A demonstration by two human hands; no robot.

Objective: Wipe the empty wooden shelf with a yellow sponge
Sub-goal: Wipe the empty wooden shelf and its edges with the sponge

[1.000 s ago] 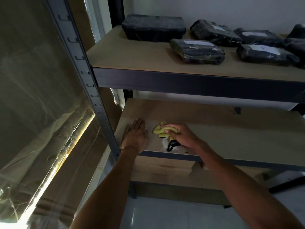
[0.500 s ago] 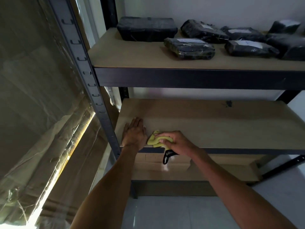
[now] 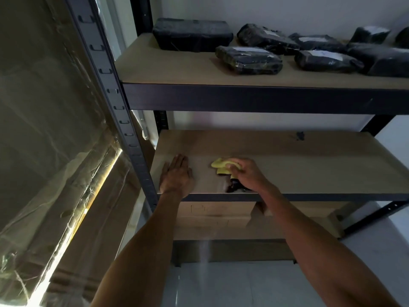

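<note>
The empty wooden shelf (image 3: 309, 165) is the middle board of a dark metal rack. My right hand (image 3: 247, 175) presses a yellow sponge (image 3: 220, 167) onto the shelf's front left part; a black piece (image 3: 234, 187) sticks out under the palm near the front edge. My left hand (image 3: 176, 175) lies flat, palm down, fingers together, on the board's left front corner, a short gap left of the sponge.
The upper shelf (image 3: 177, 69) carries several black wrapped parcels (image 3: 249, 59). A slotted metal upright (image 3: 115, 103) stands at the left, with plastic-wrapped cardboard (image 3: 51, 151) beyond it. Cardboard boxes (image 3: 212, 218) sit below the wiped shelf, above a pale tiled floor (image 3: 221, 284).
My right hand has slid the sponge a little rightward and away from my left hand. The left hand stays flat in place.
</note>
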